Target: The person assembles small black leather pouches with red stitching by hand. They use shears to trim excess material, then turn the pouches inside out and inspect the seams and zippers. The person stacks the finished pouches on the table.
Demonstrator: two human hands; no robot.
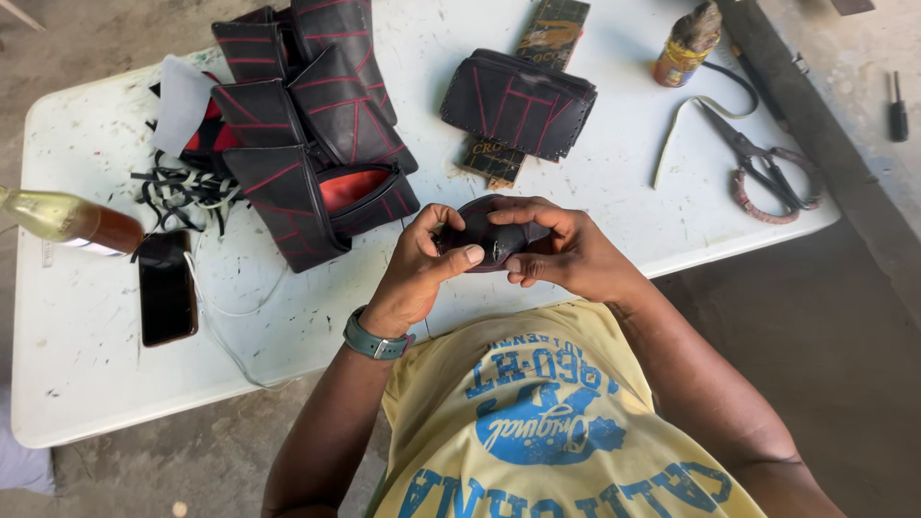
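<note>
While both hands work above the near edge of the white table [86, 384], status reads as below.

L hand [422, 264]: fingers curled shut on the dark pouch piece [489, 240]; thumb pressed across its front, likely to pin it.
R hand [556, 251]: fingers closed over piece's top and right side; braces it from opposite side.
Pouch piece: held off the table, between both hands, just above near edge, centre.
Finished pouches [307, 125]: stacked at far-left, red stitching; prob. kept clear of the work zone.
Single pouch [518, 104]: far edge, centre, lying on a board.
Scissors [763, 168]: right edge, within R reach.
Glue bottle [686, 43]: far-right corner.
Phone [166, 288]: left side, near a bottle [67, 221].
</note>
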